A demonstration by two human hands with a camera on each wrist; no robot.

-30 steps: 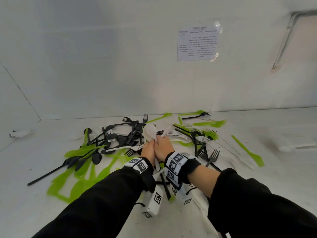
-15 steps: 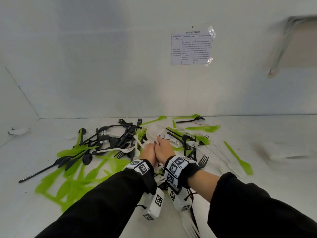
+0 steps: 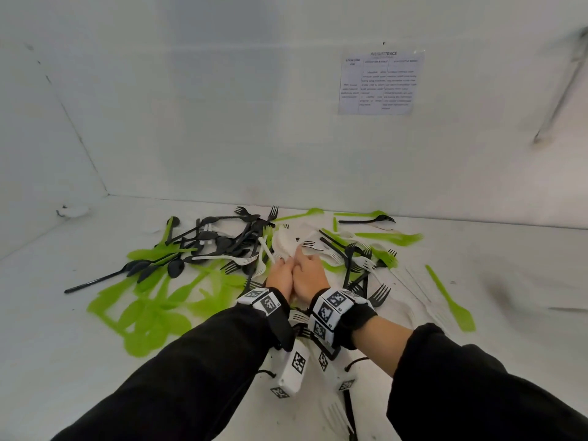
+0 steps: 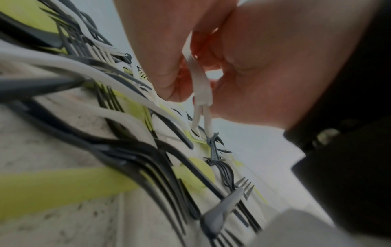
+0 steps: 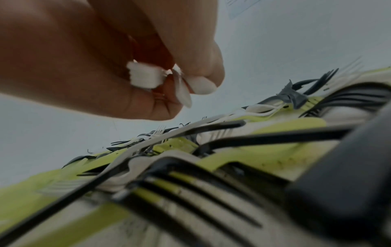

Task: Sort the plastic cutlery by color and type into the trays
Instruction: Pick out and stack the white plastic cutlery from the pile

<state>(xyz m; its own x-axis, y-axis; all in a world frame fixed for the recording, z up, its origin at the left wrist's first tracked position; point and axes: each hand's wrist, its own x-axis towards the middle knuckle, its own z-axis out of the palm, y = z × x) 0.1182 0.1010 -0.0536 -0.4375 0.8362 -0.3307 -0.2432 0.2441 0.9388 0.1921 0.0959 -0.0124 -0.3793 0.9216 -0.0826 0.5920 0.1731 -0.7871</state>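
Black, green and white plastic forks, spoons and knives lie in a mixed pile (image 3: 222,243) on the white table. My left hand (image 3: 279,265) and right hand (image 3: 304,261) are pressed together over the pile's middle. Both grip one bundle of white spoons (image 3: 281,241), whose bowls stick up beyond the fingers. In the left wrist view the white handles (image 4: 200,81) are pinched between the fingers (image 4: 167,66). In the right wrist view curled fingers (image 5: 196,55) close round the handle ends (image 5: 146,77). No tray is in view.
Green pieces (image 3: 152,310) spread to the left, black forks (image 3: 378,296) lie by my right wrist, and a green knife (image 3: 451,300) lies alone at the right. The white back wall with a paper sheet (image 3: 380,82) stands close behind the pile.
Both hands have stayed together on the white bundle and have hardly shifted. The head view has swung a little, and a white handle now stands up left of my fingers.
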